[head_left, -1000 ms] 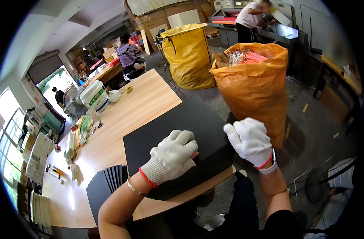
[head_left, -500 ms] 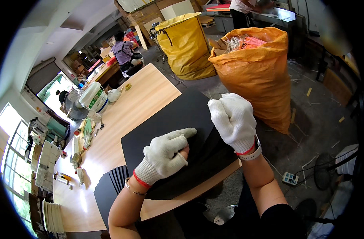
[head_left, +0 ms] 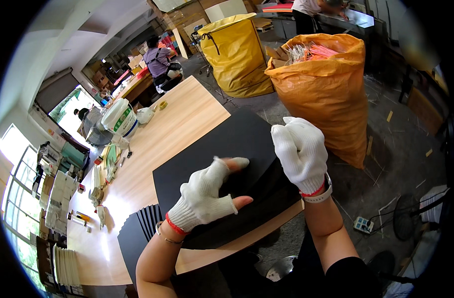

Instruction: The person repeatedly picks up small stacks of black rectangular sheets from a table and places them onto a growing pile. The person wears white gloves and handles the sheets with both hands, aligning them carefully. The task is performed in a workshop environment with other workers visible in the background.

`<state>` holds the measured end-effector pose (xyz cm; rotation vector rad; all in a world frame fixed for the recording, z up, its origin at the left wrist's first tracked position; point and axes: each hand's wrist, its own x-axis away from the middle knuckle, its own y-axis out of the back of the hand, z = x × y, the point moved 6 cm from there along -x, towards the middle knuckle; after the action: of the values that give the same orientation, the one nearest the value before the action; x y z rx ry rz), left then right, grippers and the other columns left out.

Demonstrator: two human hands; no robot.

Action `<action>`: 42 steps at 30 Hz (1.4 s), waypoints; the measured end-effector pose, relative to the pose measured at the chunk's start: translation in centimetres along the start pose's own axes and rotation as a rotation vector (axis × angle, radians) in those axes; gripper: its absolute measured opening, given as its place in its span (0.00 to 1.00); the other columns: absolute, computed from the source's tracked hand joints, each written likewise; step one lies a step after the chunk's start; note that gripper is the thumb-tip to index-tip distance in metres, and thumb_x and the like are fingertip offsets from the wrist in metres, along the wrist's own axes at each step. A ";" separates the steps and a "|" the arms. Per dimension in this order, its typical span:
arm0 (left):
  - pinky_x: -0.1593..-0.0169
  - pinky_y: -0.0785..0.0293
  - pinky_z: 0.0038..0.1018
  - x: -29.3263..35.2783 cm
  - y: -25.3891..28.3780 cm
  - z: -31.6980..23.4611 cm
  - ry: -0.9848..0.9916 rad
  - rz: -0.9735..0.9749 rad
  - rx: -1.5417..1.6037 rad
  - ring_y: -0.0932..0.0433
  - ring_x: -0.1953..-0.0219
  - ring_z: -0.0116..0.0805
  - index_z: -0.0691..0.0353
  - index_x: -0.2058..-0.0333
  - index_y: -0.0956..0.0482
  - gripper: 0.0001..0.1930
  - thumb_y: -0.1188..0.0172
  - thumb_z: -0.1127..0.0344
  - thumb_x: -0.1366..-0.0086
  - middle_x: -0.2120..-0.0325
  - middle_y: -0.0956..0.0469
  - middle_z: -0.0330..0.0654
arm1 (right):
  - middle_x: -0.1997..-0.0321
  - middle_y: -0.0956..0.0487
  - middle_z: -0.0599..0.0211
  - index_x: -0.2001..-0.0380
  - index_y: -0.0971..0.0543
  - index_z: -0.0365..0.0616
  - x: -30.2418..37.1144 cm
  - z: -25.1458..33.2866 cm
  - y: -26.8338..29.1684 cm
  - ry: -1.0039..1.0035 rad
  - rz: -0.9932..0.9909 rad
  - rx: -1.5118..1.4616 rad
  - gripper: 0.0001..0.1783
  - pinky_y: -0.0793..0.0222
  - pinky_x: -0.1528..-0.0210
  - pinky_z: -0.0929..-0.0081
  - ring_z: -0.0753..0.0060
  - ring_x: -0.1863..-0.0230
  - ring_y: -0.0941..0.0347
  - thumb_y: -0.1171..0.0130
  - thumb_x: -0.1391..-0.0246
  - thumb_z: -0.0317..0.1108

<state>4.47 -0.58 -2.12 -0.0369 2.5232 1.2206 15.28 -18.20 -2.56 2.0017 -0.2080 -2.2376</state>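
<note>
Black sheets (head_left: pixel 227 136) lie on the bench (head_left: pixel 170 111). Over them the left hand (head_left: pixel 203 197) is loosely open (thumb spread), empty; the right hand (head_left: pixel 301 155) curls at their right edge, its hold unclear.

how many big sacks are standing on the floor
2: an orange sack beyond the right hand, and a yellow sack farther back to its left. More could be hidden behind them.

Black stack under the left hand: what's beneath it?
Wooden tabletop shows beyond the near and far-left edges of the black stack. Directly beneath is covered, so I can't tell whether the fanned sheets reach under it.
</note>
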 end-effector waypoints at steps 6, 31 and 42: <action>0.53 0.20 0.34 -0.2 0.1 -1.5 -0.119 0.117 -0.243 0.16 0.60 0.51 0.63 0.38 0.23 0.28 0.33 0.71 0.38 0.54 0.18 0.55 | 0.80 0.30 0.63 0.57 0.21 0.34 -0.1 0.2 -0.2 0.040 0.027 0.047 0.06 0.19 0.56 0.48 0.56 0.81 0.31 0.43 0.36 0.22; 0.53 0.16 0.37 -0.8 -0.3 -0.2 -0.191 0.053 -0.258 0.15 0.50 0.57 0.57 0.52 0.20 0.17 0.29 0.65 0.39 0.39 0.23 0.57 | 0.82 0.33 0.67 0.63 0.21 0.35 -0.1 -0.3 -0.1 0.023 -0.056 0.024 0.05 0.28 0.72 0.62 0.61 0.82 0.31 0.37 0.43 0.19; 0.52 0.18 0.36 -0.9 -0.1 -0.3 -0.085 0.116 -0.218 0.16 0.51 0.57 0.59 0.49 0.21 0.26 0.24 0.52 0.41 0.37 0.25 0.58 | 0.82 0.33 0.67 0.64 0.20 0.35 -0.3 0.3 -0.1 0.075 -0.059 0.082 0.04 0.35 0.76 0.64 0.62 0.83 0.34 0.36 0.43 0.20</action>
<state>5.23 -0.98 -1.78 0.1081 2.3376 1.5059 15.04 -18.08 -2.25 2.1567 -0.2401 -2.2175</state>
